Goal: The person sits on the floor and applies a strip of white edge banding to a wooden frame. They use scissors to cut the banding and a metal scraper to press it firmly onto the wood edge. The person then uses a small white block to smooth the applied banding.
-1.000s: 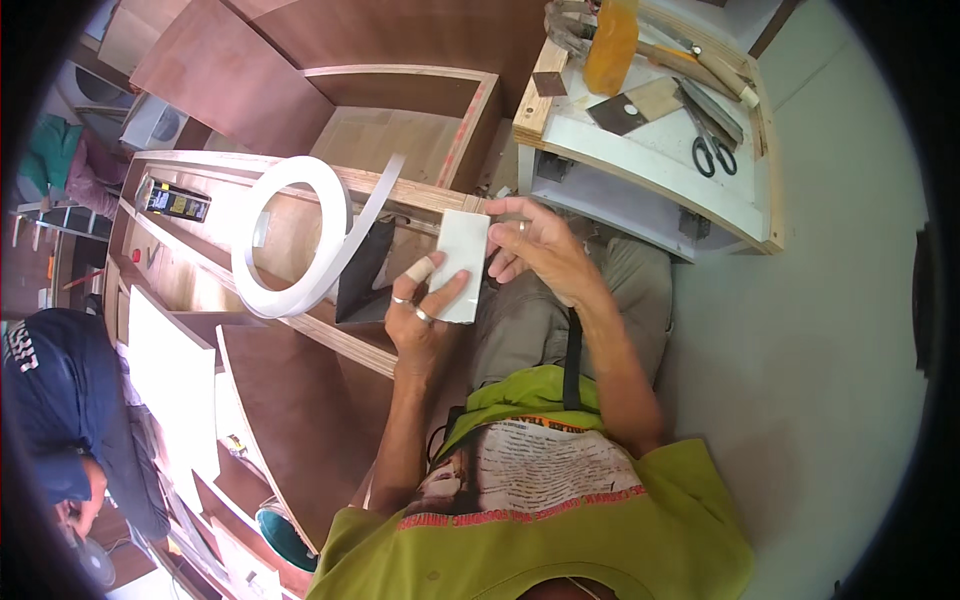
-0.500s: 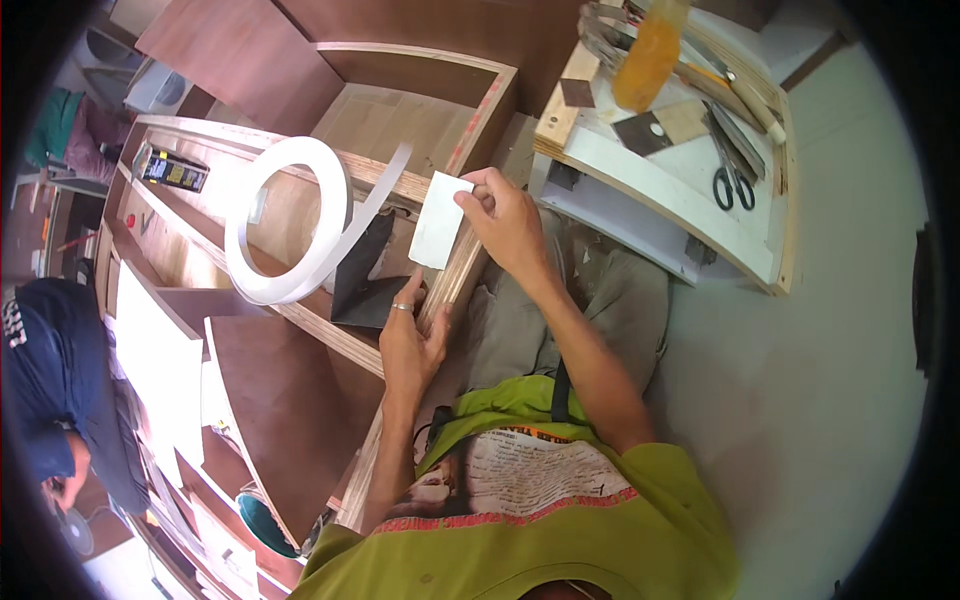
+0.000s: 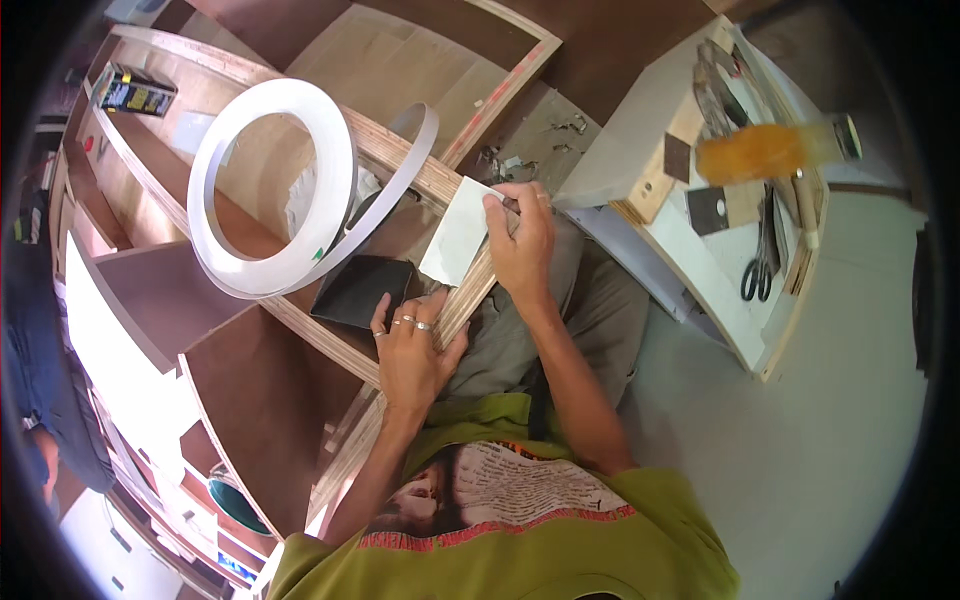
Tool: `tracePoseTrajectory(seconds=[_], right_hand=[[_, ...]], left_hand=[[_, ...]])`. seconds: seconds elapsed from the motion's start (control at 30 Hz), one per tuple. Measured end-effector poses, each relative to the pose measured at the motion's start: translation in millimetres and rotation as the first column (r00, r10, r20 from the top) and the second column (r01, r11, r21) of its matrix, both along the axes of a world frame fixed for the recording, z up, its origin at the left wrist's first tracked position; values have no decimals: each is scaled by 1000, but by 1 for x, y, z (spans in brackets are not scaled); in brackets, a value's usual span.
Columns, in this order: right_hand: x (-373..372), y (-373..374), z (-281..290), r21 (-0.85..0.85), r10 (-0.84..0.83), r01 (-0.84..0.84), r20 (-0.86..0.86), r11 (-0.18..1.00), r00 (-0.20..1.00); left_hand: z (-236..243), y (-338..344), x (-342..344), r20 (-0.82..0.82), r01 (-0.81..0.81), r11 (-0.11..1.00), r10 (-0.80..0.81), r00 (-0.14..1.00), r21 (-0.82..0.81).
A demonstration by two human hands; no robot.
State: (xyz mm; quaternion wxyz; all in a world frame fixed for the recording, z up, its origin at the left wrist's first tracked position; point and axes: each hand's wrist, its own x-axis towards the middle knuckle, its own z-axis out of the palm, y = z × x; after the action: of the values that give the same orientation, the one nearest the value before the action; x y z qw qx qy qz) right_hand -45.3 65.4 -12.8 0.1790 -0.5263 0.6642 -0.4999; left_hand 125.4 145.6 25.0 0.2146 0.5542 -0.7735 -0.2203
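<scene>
My right hand [image 3: 520,240] is closed on a white rectangular piece [image 3: 455,235], thumb on its face, against a layered plywood edge [image 3: 470,295] of an open box frame. My left hand [image 3: 410,355] grips that same edge below the white piece, thumb on one side and ringed fingers on the other. A dark folded sheet [image 3: 350,290] lies inside the frame beside my left fingertips. A large white roll of edging strip [image 3: 212,190] rests across the frame to the left, with a loose loop [image 3: 398,175] arching toward my hands.
Right, a white wooden unit [image 3: 720,290] holds scissors [image 3: 757,282], an orange bottle [image 3: 750,152] and tools. An open box [image 3: 540,50] is behind. Brown panels [image 3: 260,420] and a green bucket [image 3: 235,500] are lower left. Another person [image 3: 30,360] is at the far left edge.
My left hand has left the white piece and moved down onto the plywood edge. My right hand took the piece and brought it onto that edge. The view has shifted.
</scene>
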Motion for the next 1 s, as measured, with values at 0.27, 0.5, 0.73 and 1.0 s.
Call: tracePoseTrajectory(seconds=[0.27, 0.5, 0.73, 1.0], right_hand=[[-2, -6, 2, 39, 44, -43, -28, 998, 999], [-5, -7, 9, 87, 42, -32, -126, 996, 991], [-6, -7, 13, 138, 55, -33, -160, 990, 986], [-13, -12, 39, 344, 131, -49, -220, 938, 967]], left_hand=[[4, -8, 2, 82, -1, 995, -7, 997, 98], [-2, -7, 2, 99, 25, 993, -37, 994, 114], [2, -9, 2, 99, 71, 987, -85, 991, 144], [0, -10, 3, 235, 104, 979, -144, 961, 177]])
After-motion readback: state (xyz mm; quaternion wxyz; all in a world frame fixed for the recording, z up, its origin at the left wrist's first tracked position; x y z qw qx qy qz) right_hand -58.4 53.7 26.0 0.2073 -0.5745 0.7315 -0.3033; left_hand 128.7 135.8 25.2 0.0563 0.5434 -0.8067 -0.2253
